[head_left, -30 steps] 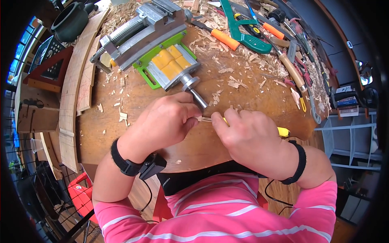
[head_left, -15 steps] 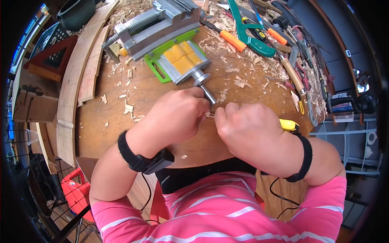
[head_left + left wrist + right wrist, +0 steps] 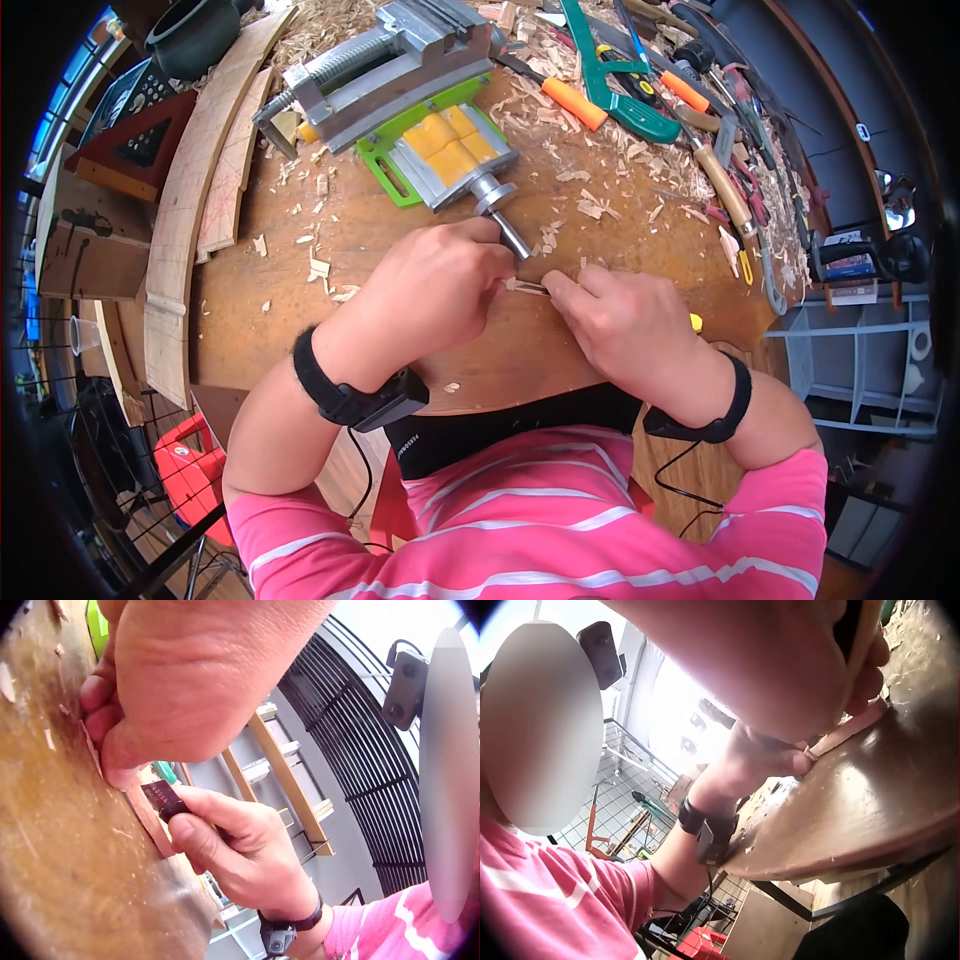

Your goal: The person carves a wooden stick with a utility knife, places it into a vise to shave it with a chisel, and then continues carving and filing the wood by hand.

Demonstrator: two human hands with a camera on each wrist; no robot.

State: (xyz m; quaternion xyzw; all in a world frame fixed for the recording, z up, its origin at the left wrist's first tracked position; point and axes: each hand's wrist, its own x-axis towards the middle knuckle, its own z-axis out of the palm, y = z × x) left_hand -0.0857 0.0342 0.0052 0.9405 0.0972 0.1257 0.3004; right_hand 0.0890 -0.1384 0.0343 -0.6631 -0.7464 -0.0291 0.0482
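Near the table's front edge, my left hand (image 3: 435,285) pinches a thin strip of wood (image 3: 525,287) between thumb and fingers. Most of that strip is hidden by the hands in the head view; in the left wrist view the wood (image 3: 150,821) runs along close over the tabletop. My right hand (image 3: 630,330) grips a utility knife, whose yellow handle end (image 3: 696,322) peeks out behind the knuckles. Its dark, printed blade (image 3: 161,796) shows in the left wrist view, overlapping the strip. A steel rod (image 3: 510,235) points toward the fingers from just beyond them.
A grey vise (image 3: 400,75) on a green base with yellow blocks (image 3: 450,145) stands beyond the hands. Long boards (image 3: 180,250) lie at the left. Wood shavings, a green-handled saw (image 3: 640,118), an orange-handled tool (image 3: 575,103) and other hand tools crowd the far right.
My right hand has drawn back rightward from the left over the last half second, widening the gap and showing more of the strip. The left hand keeps its pinch; the head view shifted earlier.
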